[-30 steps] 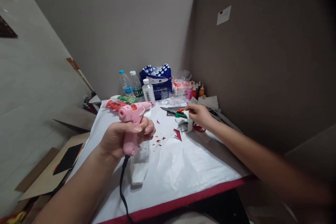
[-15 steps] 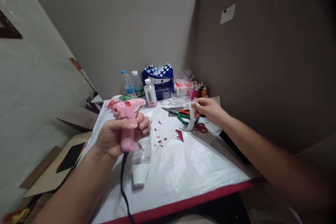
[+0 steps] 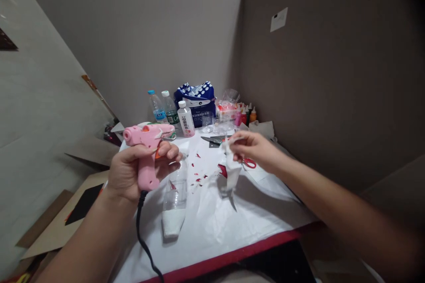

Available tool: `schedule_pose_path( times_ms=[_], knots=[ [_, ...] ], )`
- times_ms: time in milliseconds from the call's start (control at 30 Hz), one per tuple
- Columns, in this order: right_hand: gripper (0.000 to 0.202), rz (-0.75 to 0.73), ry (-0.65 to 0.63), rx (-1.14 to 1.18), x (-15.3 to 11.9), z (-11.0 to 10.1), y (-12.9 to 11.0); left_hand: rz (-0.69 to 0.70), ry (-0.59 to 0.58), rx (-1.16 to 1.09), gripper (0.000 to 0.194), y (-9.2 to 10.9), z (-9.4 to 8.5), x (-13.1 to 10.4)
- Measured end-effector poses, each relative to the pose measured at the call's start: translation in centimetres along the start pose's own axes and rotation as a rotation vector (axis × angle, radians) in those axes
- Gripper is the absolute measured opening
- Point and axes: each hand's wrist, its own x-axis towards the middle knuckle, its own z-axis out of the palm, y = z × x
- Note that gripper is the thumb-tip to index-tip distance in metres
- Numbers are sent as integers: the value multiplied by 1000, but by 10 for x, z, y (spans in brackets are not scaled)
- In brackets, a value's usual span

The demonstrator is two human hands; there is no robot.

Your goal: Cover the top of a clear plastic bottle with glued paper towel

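Note:
A pink hot glue gun (image 3: 148, 163) with a black cord is gripped in my left hand (image 3: 128, 170), its nozzle pointing right. My right hand (image 3: 255, 148) pinches a thin white strip (image 3: 234, 172), perhaps paper or tape, which hangs down over the table and is blurred by motion. Below and right of the glue gun lies a clear plastic bottle (image 3: 175, 199) with one end covered in white. Red scraps (image 3: 199, 180) are scattered beside it. Scissors with red handles (image 3: 249, 163) lie under my right hand; the dark blades of other scissors (image 3: 212, 140) show behind it.
Along the back stand several bottles (image 3: 186, 119), a blue bag (image 3: 195, 97), clear plastic cups (image 3: 207, 119) and small paint bottles (image 3: 253, 115). Grey panels (image 3: 139, 44) wall the table in behind and on the right. Cardboard (image 3: 49, 225) leans at the lower left.
My right hand has drawn the white strip leftward and nearer, off the green-handled scissors. My left hand has shifted slightly left with the glue gun. The whole view has turned a little.

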Motion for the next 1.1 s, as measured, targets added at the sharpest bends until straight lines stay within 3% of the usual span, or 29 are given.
schedule_pose_path(
  times_ms=[133, 300, 367, 433, 567, 667, 767, 967, 1033, 1100],
  knots=[
    [8, -78, -110, -288, -19, 25, 29, 36, 11, 9, 15, 2, 2, -2],
    [37, -149, -267, -505, -49, 35, 42, 75, 58, 29, 11, 5, 8, -3],
    [33, -189, -287, -588, -58, 35, 43, 85, 71, 34, 11, 5, 8, -2],
    [27, -216, -290, -620, -64, 35, 45, 82, 76, 44, 12, 5, 7, -2],
    [38, -236, -301, -554, -76, 32, 44, 64, 70, 69, 14, 6, 5, -2],
    [40, -217, -337, -472, -87, 27, 37, 55, 56, 76, 14, 5, 3, -1],
    [42, -82, -350, -385, -92, 17, 29, 58, 46, 68, 13, 4, 2, -1],
    [36, 75, -305, -415, -92, -17, 4, 80, 26, 57, 10, 5, 1, -2],
    [34, 86, -350, -392, -104, -30, -2, 103, 26, 55, 9, 6, 0, -3],
    [29, 81, -301, -404, -125, -44, -1, 111, 35, 61, 8, 8, 0, -5]
  ],
)
